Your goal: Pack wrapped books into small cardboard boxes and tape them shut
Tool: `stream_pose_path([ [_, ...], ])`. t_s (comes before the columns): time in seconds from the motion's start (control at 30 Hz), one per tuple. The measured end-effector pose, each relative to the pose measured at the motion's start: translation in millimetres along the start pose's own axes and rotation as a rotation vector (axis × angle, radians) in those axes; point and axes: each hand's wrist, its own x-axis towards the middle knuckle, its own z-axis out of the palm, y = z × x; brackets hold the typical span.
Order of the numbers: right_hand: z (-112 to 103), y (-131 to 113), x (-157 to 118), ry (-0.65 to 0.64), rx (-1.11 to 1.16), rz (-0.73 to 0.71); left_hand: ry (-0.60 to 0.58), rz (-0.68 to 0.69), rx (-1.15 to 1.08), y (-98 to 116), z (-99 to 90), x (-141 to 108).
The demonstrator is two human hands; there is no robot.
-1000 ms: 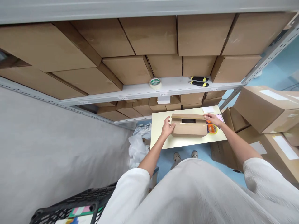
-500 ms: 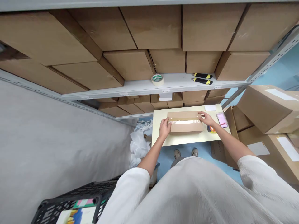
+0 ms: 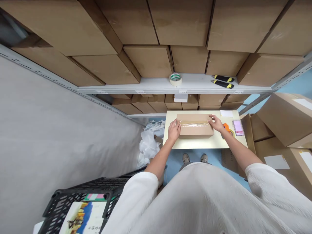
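A long brown cardboard box lies on the pale yellow table, with a shiny strip of clear tape along its top. My left hand rests at the box's left end, its fingers slightly spread on the edge and tape end. At the right end, my right hand has its fingertips against the box's upper right corner; what they pinch, if anything, is too small to make out. An orange tape dispenser sits partly behind my right forearm. Beside it lies a phone.
Above the table, a grey shelf holds cardboard boxes, a tape roll and two black-yellow cutters. Large cartons stand at the right. White plastic wrapping lies left; a black crate holding books is lower left.
The view has shifted a little. The tape strip now lies flatter on the box, and my left fingers have spread at its left end. More of the orange dispenser shows.
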Motion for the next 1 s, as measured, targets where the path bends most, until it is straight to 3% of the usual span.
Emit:
stream_pose_path([
  [0.2, 7.2, -0.8, -5.9, 0.045, 0.036, 0.005, -0.035, 0.075, 0.016, 2.8, -6.9, -3.1],
  [0.33, -5.1, 12.2, -17.1, 0.082, 0.024, 0.011, -0.05, 0.089, 0.029, 0.8, -8.0, -0.9],
  [0.53, -50.1, 67.4, -43.6, 0.23, -0.118, 0.15, -0.017, 0.088, 0.002, -1.4, -4.4, -0.2],
  [0.67, -67.1, 106.5, -61.4, 0.221, -0.323, 0.348, -0.007, 0.089, 0.022, -1.8, -3.4, 0.7],
  [0.8, -62.5, 128.4, -72.0, 0.167, -0.471, 0.43, -0.012, 0.086, 0.051, -2.2, -3.8, 1.9],
  [1.0, -48.4, 138.6, -70.2, 0.082, -0.558, 0.452, -0.014, 0.062, 0.06, -0.2, -2.7, 2.4],
])
